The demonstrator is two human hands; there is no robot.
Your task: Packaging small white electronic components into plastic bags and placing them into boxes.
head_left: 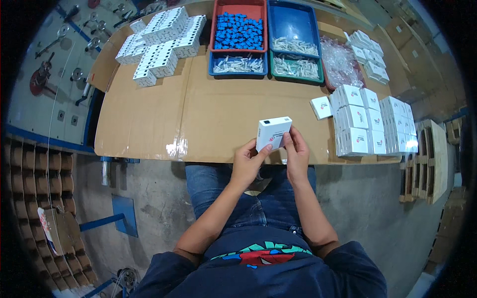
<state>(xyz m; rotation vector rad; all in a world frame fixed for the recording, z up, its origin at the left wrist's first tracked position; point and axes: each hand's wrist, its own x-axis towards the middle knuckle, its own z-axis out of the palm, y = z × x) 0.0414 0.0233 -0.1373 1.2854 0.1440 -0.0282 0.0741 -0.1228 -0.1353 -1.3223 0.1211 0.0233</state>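
Note:
A small flat white box (272,132) with a dark mark on its top end is held upright over the table's near edge. My left hand (247,164) grips its lower left side, thumb across the front. My right hand (297,156) pinches its right side, with the thumb on the printed face. To the right, a single white box (321,108) lies flat and slightly turned beside stacked white boxes (355,119). The fingers behind the held box are hidden.
Cardboard covers the table (144,114). White boxes (169,37) are piled at the far left. Along the back stand a red tray (215,30) of blue pieces, a blue tray (211,69) and a green tray (298,78) of small white pieces, and clear plastic bags (340,62).

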